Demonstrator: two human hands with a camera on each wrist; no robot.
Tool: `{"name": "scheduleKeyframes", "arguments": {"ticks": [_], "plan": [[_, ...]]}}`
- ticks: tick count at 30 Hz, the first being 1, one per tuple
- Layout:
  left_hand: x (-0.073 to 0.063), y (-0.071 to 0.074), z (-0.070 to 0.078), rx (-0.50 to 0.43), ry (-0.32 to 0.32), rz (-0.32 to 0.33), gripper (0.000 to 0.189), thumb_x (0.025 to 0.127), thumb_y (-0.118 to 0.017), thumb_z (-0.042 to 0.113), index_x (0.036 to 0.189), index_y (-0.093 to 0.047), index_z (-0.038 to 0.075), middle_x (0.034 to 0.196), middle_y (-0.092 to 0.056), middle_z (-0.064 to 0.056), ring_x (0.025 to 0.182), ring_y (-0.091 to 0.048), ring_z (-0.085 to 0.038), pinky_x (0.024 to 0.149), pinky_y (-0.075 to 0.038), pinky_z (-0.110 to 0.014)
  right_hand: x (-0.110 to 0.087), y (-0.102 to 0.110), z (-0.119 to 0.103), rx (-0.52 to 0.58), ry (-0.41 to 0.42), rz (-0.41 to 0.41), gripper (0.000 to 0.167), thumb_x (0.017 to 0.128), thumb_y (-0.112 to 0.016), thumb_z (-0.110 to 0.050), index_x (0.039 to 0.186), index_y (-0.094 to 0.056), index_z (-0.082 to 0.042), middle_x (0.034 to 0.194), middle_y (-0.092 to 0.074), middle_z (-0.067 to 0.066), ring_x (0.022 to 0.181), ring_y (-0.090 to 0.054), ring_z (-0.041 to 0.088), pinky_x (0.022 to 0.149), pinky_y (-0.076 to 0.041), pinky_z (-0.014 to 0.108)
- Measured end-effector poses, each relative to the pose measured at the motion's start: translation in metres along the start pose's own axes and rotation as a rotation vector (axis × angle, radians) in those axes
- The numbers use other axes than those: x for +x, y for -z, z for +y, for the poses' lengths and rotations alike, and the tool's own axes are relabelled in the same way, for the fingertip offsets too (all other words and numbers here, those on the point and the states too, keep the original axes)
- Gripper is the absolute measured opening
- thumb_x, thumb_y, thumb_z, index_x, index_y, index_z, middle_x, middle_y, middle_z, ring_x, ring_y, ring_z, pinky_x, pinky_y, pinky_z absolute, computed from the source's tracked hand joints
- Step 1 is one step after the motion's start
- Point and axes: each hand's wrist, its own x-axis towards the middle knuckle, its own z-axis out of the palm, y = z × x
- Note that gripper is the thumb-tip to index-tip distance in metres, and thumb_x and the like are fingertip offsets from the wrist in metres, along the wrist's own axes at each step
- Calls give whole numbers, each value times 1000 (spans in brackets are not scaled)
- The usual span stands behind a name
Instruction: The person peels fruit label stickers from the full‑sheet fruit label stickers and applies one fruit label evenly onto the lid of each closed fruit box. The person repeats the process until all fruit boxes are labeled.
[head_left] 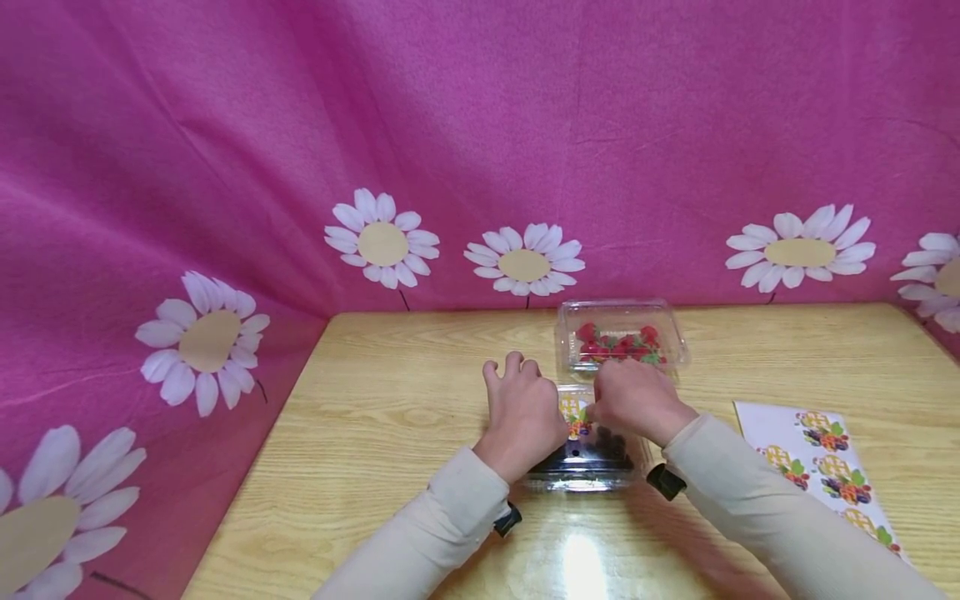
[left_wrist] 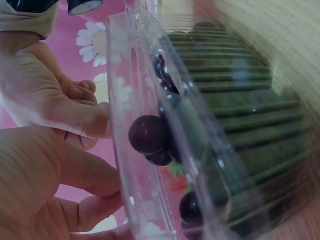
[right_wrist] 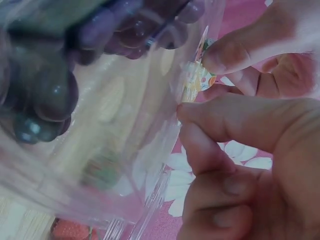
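A clear plastic box of dark grapes (head_left: 600, 450) stands on the table under both hands. On its lid lies a fruit-printed sticker (head_left: 572, 408), partly covered by the hands. My left hand (head_left: 521, 417) pinches the sticker's left side with thumb and forefinger, its other fingers spread. From the opposite side my right hand (head_left: 637, 400) pinches the sticker's edge, its remaining fingers curled in. In the right wrist view the sticker (right_wrist: 192, 82) shows between the two thumbs, one part standing out from the lid. Round grapes (left_wrist: 147, 135) show through the box wall in the left wrist view.
Behind the grape box sits another clear box (head_left: 566, 337) with strawberries (head_left: 626, 343) inside. A white sheet of fruit stickers (head_left: 765, 421) lies to the right, partly under the right sleeve. A pink flowered cloth (head_left: 637, 150) hangs behind the wooden table (head_left: 390, 433).
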Motion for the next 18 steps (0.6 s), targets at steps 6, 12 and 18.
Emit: {"name": "scheduleKeyframes", "arguments": {"ticks": [6, 12, 18], "plan": [[-2, -2, 0, -7, -6, 32, 38, 79, -72, 29, 48, -53, 20, 95, -61, 1, 117, -44, -23, 100, -26, -53, -4, 1, 3, 34, 19, 43, 31, 79, -69, -21, 52, -54, -17, 51, -45, -5, 53, -43, 12, 46, -32, 27], [-7, -5, -5, -69, -20, 112, 21, 86, -69, 33, 72, -69, 17, 110, -64, -1, 124, -44, -25, 102, -27, -54, -15, 4, 10, 115, 109, 207, 15, 84, -62, -15, 70, -65, -13, 62, -57, -1, 58, -47, 14, 53, -35, 28], [-17, -5, -17, -195, -42, 207, 15, 91, -65, 27, 84, -73, 17, 114, -65, -1, 125, -44, -25, 101, -33, -49, -22, 0, 17, 144, 250, 302, 17, 84, -60, -6, 70, -66, -13, 66, -59, -3, 63, -48, 11, 59, -39, 29]]}}
